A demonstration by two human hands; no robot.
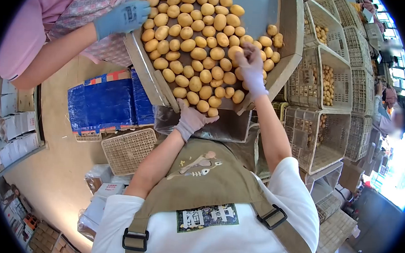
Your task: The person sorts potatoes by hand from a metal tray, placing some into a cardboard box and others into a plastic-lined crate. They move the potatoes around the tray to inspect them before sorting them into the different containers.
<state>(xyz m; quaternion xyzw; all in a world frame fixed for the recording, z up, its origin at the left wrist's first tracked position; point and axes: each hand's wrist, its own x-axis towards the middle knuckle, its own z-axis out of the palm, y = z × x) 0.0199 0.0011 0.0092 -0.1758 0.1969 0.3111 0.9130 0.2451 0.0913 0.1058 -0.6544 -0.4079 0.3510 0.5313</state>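
Many small yellow potatoes (195,83) lie spread over a grey sorting tray (259,8) with raised side boards. My right hand (252,70), in a thin pale glove, is over the right part of the tray. Its thumb and fingers close on a potato (235,52) that sits a little above the others. My left hand (193,120), also gloved, is at the narrow near end of the tray. Its fingers and thumb are spread apart, beside the lowest potatoes. Below that end is a dark, plastic-lined container (230,127), partly hidden by my hand and apron.
A co-worker's blue-gloved hand (126,17) rests by the tray's left board. Stacked plastic crates (321,80), some holding potatoes, stand to the right. On the left are a blue-covered stack (103,104), an upturned crate (129,151) and white boxes (105,194).
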